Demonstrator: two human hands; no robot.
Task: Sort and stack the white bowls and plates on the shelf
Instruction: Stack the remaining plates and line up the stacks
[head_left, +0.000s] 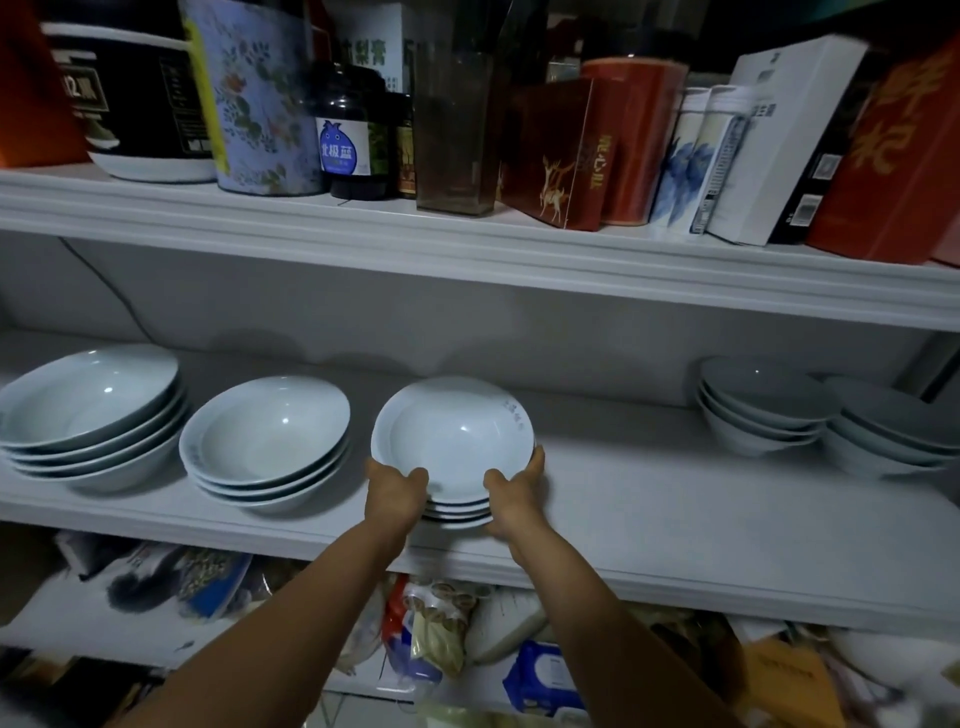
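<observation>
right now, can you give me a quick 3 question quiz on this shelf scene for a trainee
1. True or false: both hands grip the middle stack of bowls.
2. How many stacks of white dishes sit on the middle shelf?
A. three
B. five
C. seven
3. Fill in: the left hand and right hand hold the stack at its ____ edge.

Key:
1. True.
2. B: two stacks to the left, the held one, two to the right.
3. Near (front) edge.

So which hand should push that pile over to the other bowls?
Probably the right hand: it grips the held stack on the side away from the middle stack, so it can push that way.
</observation>
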